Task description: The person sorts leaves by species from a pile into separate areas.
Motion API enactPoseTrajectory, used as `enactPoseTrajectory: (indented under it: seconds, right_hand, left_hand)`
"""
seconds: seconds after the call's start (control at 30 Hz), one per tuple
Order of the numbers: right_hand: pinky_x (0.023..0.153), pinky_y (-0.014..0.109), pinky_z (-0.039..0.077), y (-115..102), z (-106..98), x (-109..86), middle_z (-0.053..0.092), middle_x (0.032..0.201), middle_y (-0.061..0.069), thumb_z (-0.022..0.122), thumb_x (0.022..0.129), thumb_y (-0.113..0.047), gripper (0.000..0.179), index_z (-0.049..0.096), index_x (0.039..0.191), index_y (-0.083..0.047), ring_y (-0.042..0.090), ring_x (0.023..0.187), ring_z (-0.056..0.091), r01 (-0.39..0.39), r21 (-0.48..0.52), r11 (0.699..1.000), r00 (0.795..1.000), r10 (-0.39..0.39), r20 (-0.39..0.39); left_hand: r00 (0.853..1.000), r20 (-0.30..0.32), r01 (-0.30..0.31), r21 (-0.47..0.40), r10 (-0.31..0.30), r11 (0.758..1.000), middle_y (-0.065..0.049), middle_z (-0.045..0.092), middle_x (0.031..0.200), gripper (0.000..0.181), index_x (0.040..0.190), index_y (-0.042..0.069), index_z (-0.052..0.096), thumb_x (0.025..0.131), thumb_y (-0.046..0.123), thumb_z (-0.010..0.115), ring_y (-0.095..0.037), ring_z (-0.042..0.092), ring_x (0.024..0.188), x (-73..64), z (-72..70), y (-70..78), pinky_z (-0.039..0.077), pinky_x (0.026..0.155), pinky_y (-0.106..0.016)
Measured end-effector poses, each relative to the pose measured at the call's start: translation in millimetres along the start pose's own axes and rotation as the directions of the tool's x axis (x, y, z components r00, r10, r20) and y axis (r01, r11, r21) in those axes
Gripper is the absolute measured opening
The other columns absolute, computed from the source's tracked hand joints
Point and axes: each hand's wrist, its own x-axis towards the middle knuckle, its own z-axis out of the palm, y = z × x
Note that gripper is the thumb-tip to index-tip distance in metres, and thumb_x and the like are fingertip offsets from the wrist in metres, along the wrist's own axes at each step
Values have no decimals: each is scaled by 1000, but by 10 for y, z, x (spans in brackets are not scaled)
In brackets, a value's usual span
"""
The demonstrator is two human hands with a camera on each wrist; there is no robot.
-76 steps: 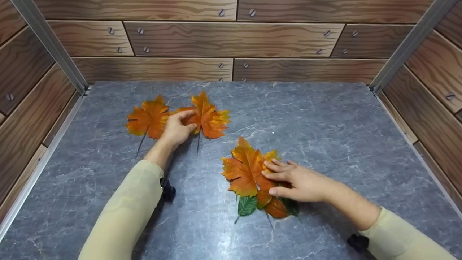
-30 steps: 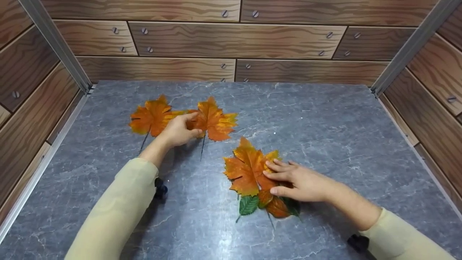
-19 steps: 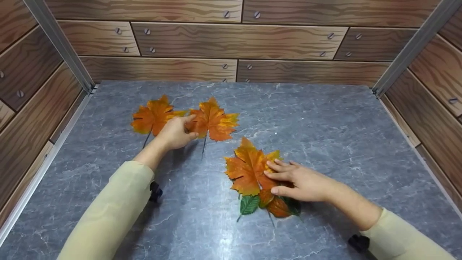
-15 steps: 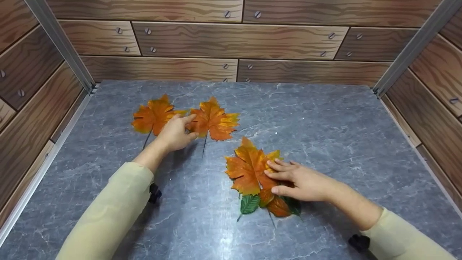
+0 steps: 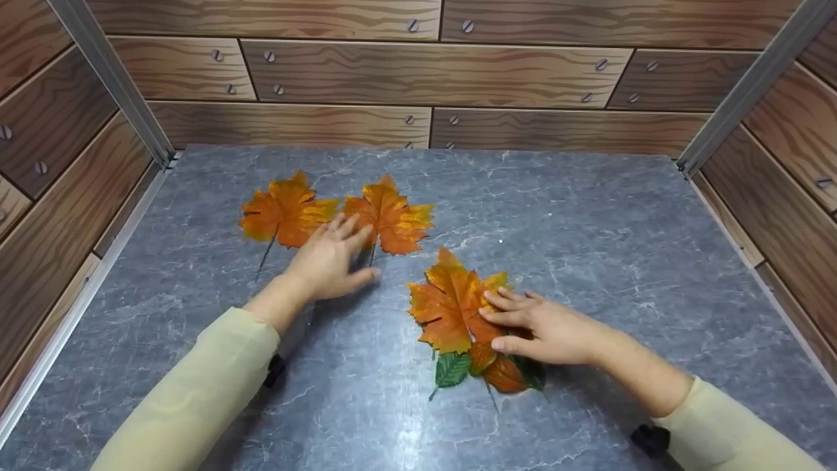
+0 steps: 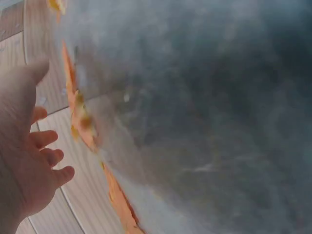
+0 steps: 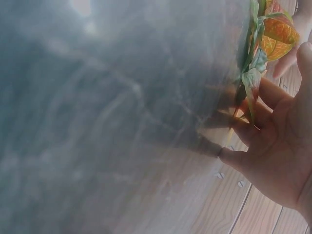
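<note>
Two orange-yellow artificial maple leaves lie side by side at the back left: the left leaf (image 5: pixel 278 212) and the right leaf (image 5: pixel 395 219), each with a thin dark stem. My left hand (image 5: pixel 327 261) is just in front of them with fingers spread, its fingertips overlapping the right leaf's edge; it holds nothing. Nearer me and to the right lies a pile topped by a third maple leaf (image 5: pixel 444 311), with a green leaf (image 5: pixel 451 370) and a smaller orange-red leaf (image 5: pixel 505 374) poking out below. My right hand (image 5: pixel 549 330) rests on the pile's right side, fingers extended.
The grey marbled tabletop (image 5: pixel 608 248) carries all the leaves. Wood-patterned panels (image 5: pixel 340 72) wall in the back and both sides, with metal posts (image 5: pixel 752 85) at the rear corners.
My left hand first shifted the right maple leaf slightly rightward, then let go, spread its fingers and drew back toward me. My right hand has stayed on the pile.
</note>
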Motion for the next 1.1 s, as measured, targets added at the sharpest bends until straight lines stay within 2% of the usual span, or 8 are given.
enactPoseTrajectory:
  seconds: [0.17, 0.43, 0.83, 1.1]
  right_hand:
    - [124, 67, 17, 13, 10, 5, 30, 171, 8, 52, 109, -56, 66, 51, 159, -13, 37, 159, 23, 2, 5, 1000, 1000, -2, 0]
    - [123, 68, 16, -4, 24, 20, 30, 171, 9, 51, 109, -57, 66, 50, 159, -14, 38, 159, 23, 3, 6, 1000, 1000, -3, 11]
    - [124, 67, 15, -19, 12, 21, 29, 171, 10, 50, 109, -57, 67, 50, 159, -13, 38, 159, 22, 5, -4, 1000, 1000, -5, 14]
    - [124, 68, 16, 6, 3, 7, 33, 170, 8, 49, 111, -52, 61, 52, 158, -13, 38, 158, 25, 1, 25, 1000, 1000, -1, -20]
  left_hand:
    - [991, 128, -42, 88, 30, 995, -18, 12, 176, 104, 171, 15, 20, 96, 77, 55, -42, 6, 162, -23, 107, 48, 10, 128, -60]
    - [970, 241, -15, 114, -13, 993, -14, 2, 177, 109, 172, 19, 4, 95, 85, 44, -34, -1, 163, -8, 215, 30, 6, 130, -55]
    - [962, 274, -30, 157, -14, 987, -12, -3, 177, 109, 172, 21, -2, 94, 90, 32, -34, 0, 163, -10, 237, 1, 9, 129, -56]
    - [959, 284, -42, 187, -13, 981, -14, -1, 177, 110, 171, 20, -2, 94, 91, 30, -35, 1, 163, 43, 222, 8, 13, 129, -56]
